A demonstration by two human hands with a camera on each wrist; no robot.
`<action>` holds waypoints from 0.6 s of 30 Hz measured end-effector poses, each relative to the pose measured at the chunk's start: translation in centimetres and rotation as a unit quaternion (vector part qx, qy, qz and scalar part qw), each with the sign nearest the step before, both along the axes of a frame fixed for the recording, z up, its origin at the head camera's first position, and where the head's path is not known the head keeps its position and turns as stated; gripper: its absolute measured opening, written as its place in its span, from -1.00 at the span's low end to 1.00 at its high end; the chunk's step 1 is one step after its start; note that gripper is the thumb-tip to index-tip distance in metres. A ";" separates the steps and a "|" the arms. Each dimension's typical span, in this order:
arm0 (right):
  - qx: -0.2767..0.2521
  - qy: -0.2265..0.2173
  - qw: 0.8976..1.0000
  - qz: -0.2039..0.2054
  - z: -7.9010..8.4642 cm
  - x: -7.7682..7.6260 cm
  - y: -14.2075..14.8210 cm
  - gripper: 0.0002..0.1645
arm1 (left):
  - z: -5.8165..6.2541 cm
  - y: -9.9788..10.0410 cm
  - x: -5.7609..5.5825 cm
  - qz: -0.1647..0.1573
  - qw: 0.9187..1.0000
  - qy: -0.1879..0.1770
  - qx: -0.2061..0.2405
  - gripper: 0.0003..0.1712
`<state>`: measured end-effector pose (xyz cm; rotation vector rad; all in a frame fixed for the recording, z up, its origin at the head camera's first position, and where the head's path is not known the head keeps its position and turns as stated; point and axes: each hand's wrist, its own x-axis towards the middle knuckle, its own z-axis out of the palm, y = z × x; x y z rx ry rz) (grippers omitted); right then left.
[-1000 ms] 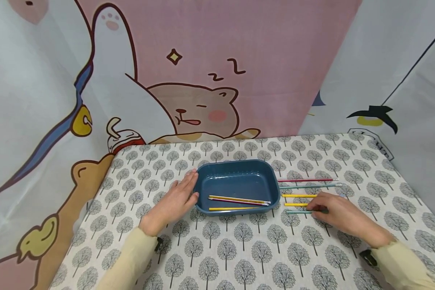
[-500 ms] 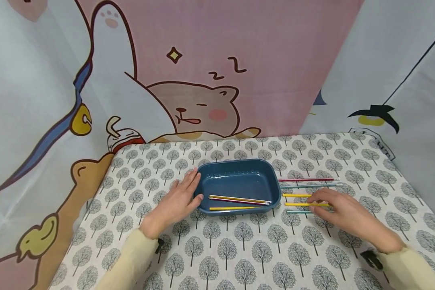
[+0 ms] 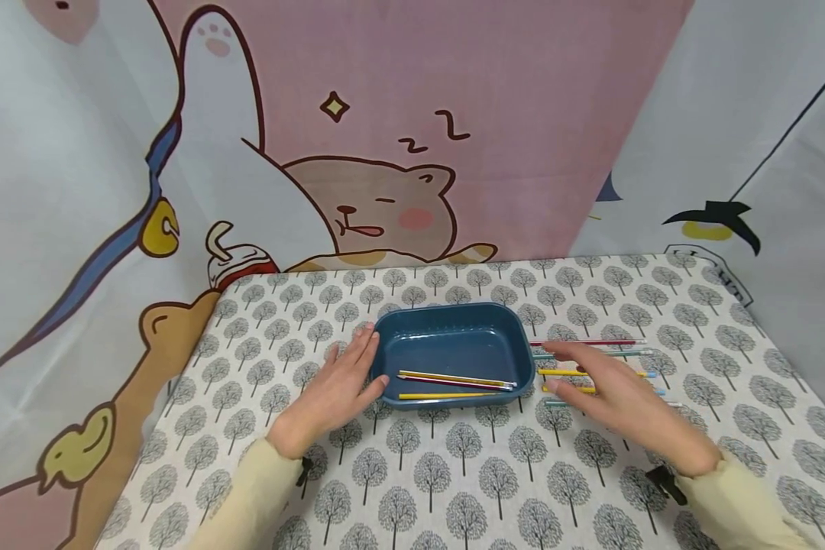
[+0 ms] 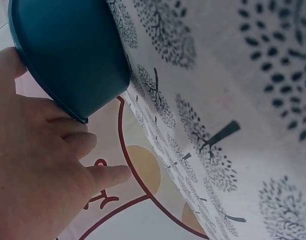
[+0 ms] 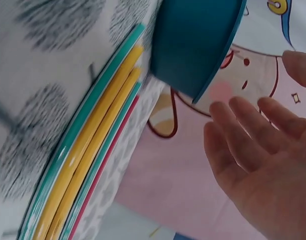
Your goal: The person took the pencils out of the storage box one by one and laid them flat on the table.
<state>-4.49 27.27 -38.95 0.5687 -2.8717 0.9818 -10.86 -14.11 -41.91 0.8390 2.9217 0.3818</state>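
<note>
A dark blue rectangular bin [image 3: 454, 359] stands mid-table with three pencils lying in it, two yellow and one dark red; a yellow pencil [image 3: 447, 396] lies along its near side. My left hand [image 3: 330, 393] rests against the bin's left rim, fingers fairly straight. In the left wrist view, fingertips touch the rim and the other fingers hang relaxed. To the right of the bin lie several pencils, including a red pencil [image 3: 619, 342], a yellow pencil [image 5: 88, 135] and a teal pencil [image 5: 83, 115]. My right hand [image 3: 619, 393] hovers over them, fingers spread, holding nothing. It hides parts of them.
A white cloth printed with grey trees [image 3: 429, 473] covers the table. Behind the table hangs a cartoon-printed curtain [image 3: 522, 114], which continues along the left and right sides.
My right hand has shifted left over the pencils toward the bin, and its thumb and fingers have spread apart. The left hand and the bin stay where they were.
</note>
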 end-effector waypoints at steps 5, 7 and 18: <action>-0.002 0.011 1.000 0.021 -0.1 -0.8 -1.9 -0.28 | -0.2 0.0 0.0 0.001 1.000 -0.002 0.007 -0.13; -0.004 0.021 0.999 0.033 -0.2 -1.3 -2.7 -0.27 | -0.2 0.0 0.0 0.002 1.000 -0.004 0.008 -0.13; -0.005 0.009 0.997 0.076 -0.9 -4.0 -7.2 -0.17 | -0.2 0.1 0.0 0.003 1.000 -0.005 0.016 -0.15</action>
